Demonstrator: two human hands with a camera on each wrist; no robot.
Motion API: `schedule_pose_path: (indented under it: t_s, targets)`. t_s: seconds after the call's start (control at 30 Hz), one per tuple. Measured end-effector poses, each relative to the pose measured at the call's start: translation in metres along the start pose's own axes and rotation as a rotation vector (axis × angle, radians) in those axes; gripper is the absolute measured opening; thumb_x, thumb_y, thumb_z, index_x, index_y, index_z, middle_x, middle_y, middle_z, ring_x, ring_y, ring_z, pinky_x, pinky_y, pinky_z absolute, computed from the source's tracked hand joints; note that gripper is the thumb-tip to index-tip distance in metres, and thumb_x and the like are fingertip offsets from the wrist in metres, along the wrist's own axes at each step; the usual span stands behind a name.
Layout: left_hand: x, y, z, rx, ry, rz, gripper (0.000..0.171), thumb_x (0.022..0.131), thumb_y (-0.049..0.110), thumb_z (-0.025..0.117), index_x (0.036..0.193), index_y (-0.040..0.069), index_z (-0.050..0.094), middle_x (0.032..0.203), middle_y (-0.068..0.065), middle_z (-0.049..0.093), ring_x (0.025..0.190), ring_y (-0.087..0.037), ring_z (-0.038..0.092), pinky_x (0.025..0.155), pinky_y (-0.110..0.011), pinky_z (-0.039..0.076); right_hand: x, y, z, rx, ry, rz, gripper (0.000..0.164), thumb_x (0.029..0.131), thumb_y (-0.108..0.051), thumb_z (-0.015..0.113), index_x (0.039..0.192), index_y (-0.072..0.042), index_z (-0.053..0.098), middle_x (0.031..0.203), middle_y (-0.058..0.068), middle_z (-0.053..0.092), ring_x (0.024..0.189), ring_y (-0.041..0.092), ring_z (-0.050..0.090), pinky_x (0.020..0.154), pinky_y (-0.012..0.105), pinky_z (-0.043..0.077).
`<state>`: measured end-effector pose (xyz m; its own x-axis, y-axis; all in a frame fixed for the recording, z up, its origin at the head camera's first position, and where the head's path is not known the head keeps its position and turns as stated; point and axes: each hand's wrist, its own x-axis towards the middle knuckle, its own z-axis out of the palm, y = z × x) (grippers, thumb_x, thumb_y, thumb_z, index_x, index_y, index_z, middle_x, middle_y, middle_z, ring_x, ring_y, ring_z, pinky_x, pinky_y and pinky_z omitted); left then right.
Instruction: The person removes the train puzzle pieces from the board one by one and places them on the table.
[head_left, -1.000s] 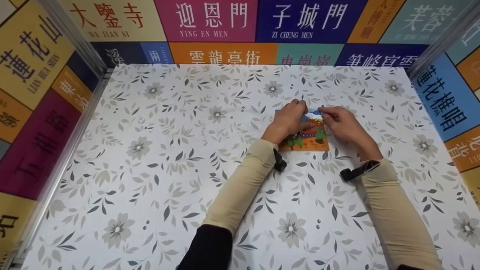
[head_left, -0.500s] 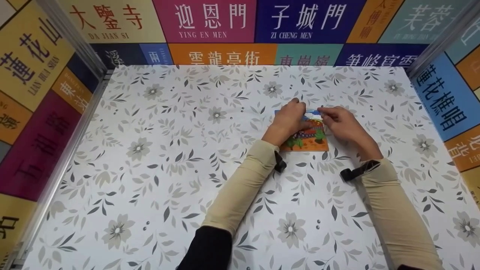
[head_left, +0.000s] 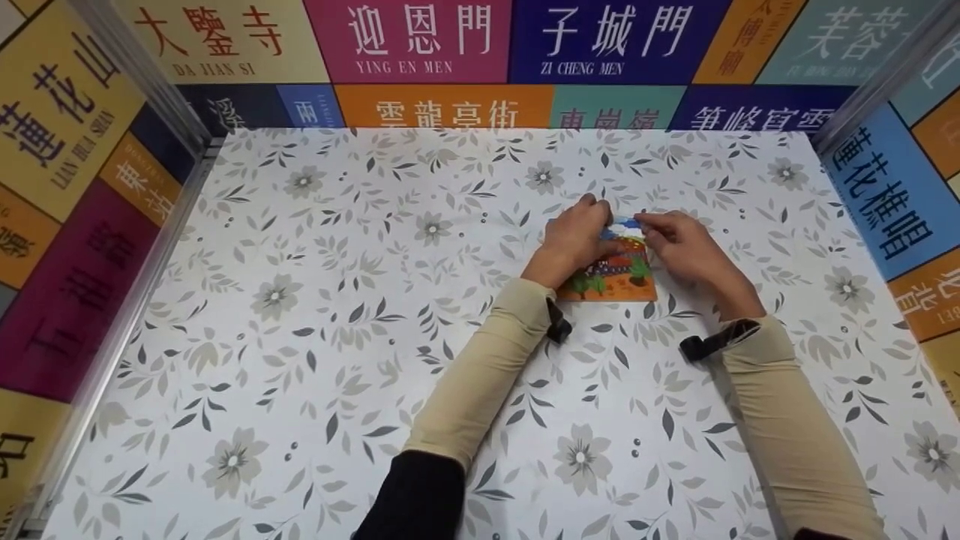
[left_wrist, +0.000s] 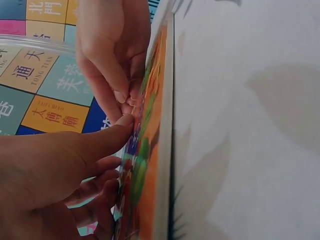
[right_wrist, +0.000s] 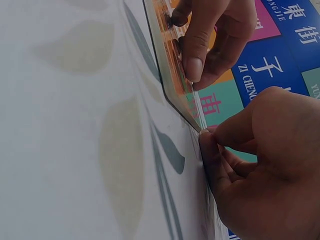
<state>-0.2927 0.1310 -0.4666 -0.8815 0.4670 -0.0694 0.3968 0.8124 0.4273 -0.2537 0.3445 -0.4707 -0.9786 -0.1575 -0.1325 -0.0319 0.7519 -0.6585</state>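
Observation:
A small square picture board [head_left: 619,289], printed with an orange ground, green plants and blue sky, lies on the table right of centre. Shiny clear plastic wrap [right_wrist: 197,102] shows along its edge in the right wrist view. My left hand [head_left: 574,241] covers the board's left part, its thumb on the printed face and its other fingers curled over the far side. At the far right corner, my right hand [head_left: 686,246] pinches what looks like the wrap between thumb and forefinger. In the left wrist view, both hands' fingertips appear close together; the fingers hide the exact grip.
The white table [head_left: 315,390] has a grey flower and leaf print. Colourful panels with Chinese lettering [head_left: 427,45] stand along its back and both sides. Black wrist cameras [head_left: 559,322] sit under the beige sleeves [head_left: 480,375].
The left hand has shifted very slightly on the board. The right hand stays at the far right corner, and the board lies in nearly the same place.

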Motion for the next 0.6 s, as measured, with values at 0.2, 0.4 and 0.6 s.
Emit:
schedule_pose_path:
  t_s: [0.2,0.4,0.6]
  targets:
    - [-0.0023,0.0018,0.001,-0.029,0.028,-0.016,0.036,0.098,0.051,0.078,0.12,0.024,0.071,0.125,0.005,0.062,0.105,-0.015,0.067,0.091,-0.039,0.06,0.0003,0.0007,0.0017,0.006,0.022,-0.056,0.045,0.115,-0.013,0.047,0.158,-0.003,0.054,0.141,0.03,0.058,0.134,0.049,0.057,0.116,0.065,0.043]
    - [-0.0061,0.0037,-0.0033,-0.045,0.048,0.032,0.03,0.101,0.04,0.078,0.121,0.019,0.069,0.123,0.003,0.068,0.107,-0.016,0.067,0.09,-0.036,0.058,0.0005,0.0014,0.0015,0.013,0.019,-0.046,0.046,0.114,-0.012,0.048,0.158,-0.004,0.054,0.143,0.03,0.057,0.135,0.047,0.056,0.117,0.063,0.043]
    - [-0.0058,0.0074,-0.0086,-0.032,0.046,0.064,0.033,0.1,0.039,0.08,0.12,0.015,0.068,0.11,-0.001,0.069,0.095,-0.016,0.065,0.08,-0.033,0.054,-0.0004,0.0004,-0.0008,0.011,0.012,-0.03,0.046,0.114,-0.013,0.048,0.159,-0.006,0.053,0.145,0.029,0.057,0.138,0.047,0.054,0.12,0.064,0.04]
